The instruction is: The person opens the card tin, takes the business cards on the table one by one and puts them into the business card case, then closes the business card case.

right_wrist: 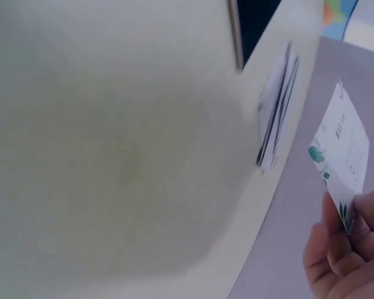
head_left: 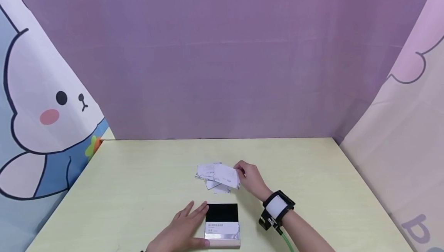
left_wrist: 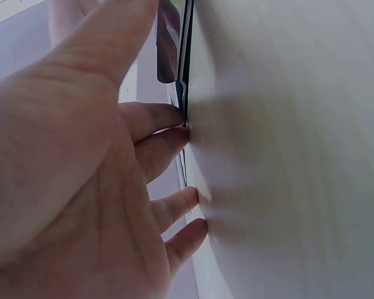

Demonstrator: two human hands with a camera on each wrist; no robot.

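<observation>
Steadying card box [head_left: 222, 224] with flat left hand [head_left: 182, 229]; right hand [head_left: 250, 178] pinching 1 card [head_left: 227, 175] off pile [head_left: 212, 178] — best lifted cleanly, edge-first.

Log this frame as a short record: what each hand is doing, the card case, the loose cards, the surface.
left hand: flat on the table, fingers straight, touching the left edge of the card case
right hand: pinches one white card, lifted off the pile
card case: open, black interior, a card lying in its front part
loose cards: small scattered pile behind the case
table: pale yellow-green top
backdrop: purple cloth, cartoon curtains at both sides
</observation>
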